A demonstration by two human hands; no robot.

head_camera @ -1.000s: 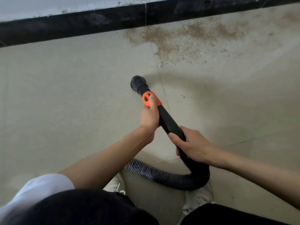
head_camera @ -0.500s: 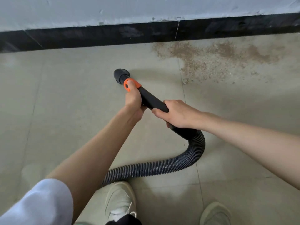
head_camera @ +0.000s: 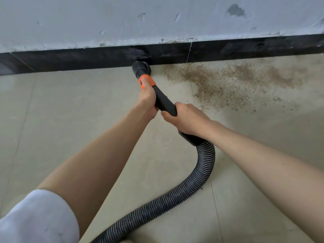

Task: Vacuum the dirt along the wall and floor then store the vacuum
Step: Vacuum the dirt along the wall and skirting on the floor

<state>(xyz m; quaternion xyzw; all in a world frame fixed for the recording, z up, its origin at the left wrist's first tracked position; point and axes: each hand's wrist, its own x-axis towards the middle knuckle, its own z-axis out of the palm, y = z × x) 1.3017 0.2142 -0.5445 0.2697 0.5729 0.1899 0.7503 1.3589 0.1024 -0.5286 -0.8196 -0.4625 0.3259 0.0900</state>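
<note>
A black vacuum wand (head_camera: 164, 102) with an orange collar (head_camera: 149, 81) ends in a round black nozzle (head_camera: 140, 68) that sits on the floor against the black baseboard (head_camera: 87, 58). My left hand (head_camera: 147, 99) grips the wand just behind the collar, thumb on the orange part. Further back, my right hand (head_camera: 185, 118) grips the wand where it joins the ribbed black hose (head_camera: 192, 186). Brown dirt (head_camera: 228, 85) is strewn on the floor along the baseboard, just right of the nozzle.
A scuffed white wall (head_camera: 157, 20) rises above the baseboard. The floor is pale tile (head_camera: 61, 120) with thin joints. The hose curves back toward me and leaves the frame at the bottom.
The nozzle has moved forward from open floor up to the baseboard, at the left edge of the dirt. Both hands kept their grip, and my arms are stretched further out.
</note>
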